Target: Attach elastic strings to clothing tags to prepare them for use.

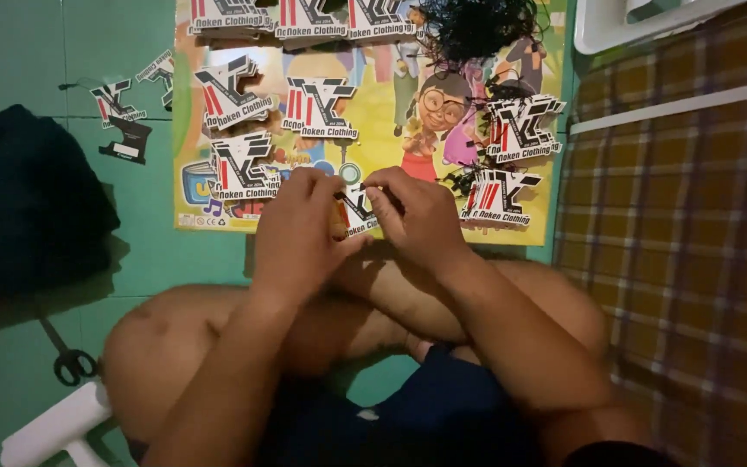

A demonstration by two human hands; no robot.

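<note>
While a checked blanket [676, 233] lies off to the right of the hands and a dark cloth [28, 203] well off to the left, a colourful poster [373, 138] spread just beyond the fingers carries piles of cut-out tags [239, 169]. Both hands are closed together on one tag [358, 210], the left hand [296, 233] and right hand [421, 216] pinching it between them, with scissors [67, 355] down to the left.
</note>
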